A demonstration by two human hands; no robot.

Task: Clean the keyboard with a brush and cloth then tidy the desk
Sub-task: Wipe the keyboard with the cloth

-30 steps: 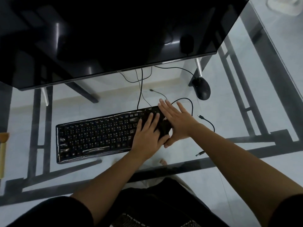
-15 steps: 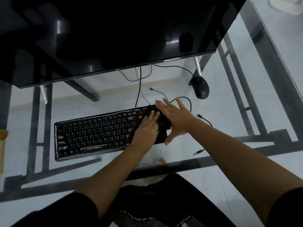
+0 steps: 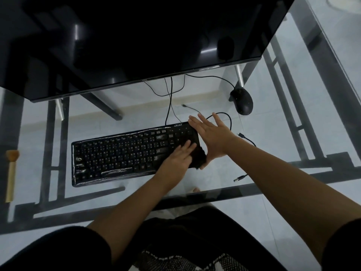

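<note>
A black keyboard (image 3: 121,153) with a shiny plastic cover lies on the glass desk (image 3: 304,133). My left hand (image 3: 175,161) presses flat on a dark cloth (image 3: 198,158) at the keyboard's near right corner. The cloth hangs slightly over the edge. My right hand (image 3: 213,137) rests with fingers spread against the keyboard's right end, its thumb by the cloth. A brush (image 3: 11,173) with a pale wooden handle and tan bristles lies apart at the desk's far left.
A large dark monitor (image 3: 136,36) stands just behind the keyboard. A black mouse (image 3: 243,101) sits at the back right. Loose cables (image 3: 245,136) and a plug (image 3: 239,178) lie right of the keyboard. The desk's front edge runs across my lap.
My left hand slid the cloth from the number pad's top toward the near right corner, uncovering the upper keys. My right hand shifted off the pad to the keyboard's right edge.
</note>
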